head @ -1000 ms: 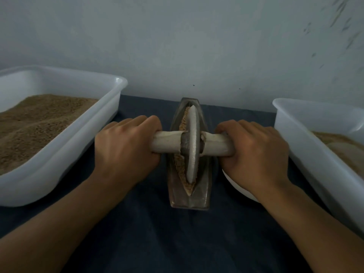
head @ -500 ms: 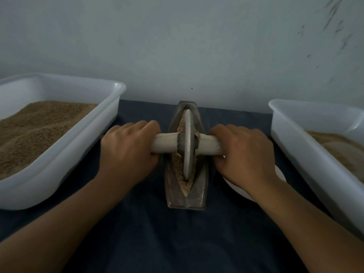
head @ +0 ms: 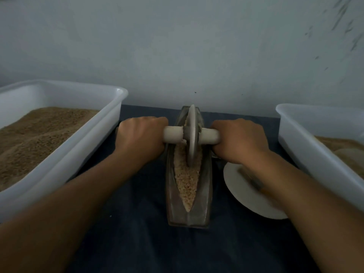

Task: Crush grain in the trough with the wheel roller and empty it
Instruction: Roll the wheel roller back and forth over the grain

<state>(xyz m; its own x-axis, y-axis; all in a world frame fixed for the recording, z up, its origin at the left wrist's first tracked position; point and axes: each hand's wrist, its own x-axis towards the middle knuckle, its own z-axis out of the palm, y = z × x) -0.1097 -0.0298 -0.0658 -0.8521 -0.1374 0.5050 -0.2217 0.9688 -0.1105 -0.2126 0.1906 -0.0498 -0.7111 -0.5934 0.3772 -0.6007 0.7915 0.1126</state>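
Left hand (head: 140,137): fingers curled round the wheel roller's (head: 191,134) left handle.
Right hand (head: 239,139): grips the right handle.
Roller: disc upright at the trough's (head: 189,213) 12 o'clock end.
Grain (head: 187,178): in the trough groove, towards 6 o'clock.

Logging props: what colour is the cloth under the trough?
Dark blue cloth, plain, seen in the head view.

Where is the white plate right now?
In the head view, the white plate lies right of the trough, partly under the right forearm, before the right tub.
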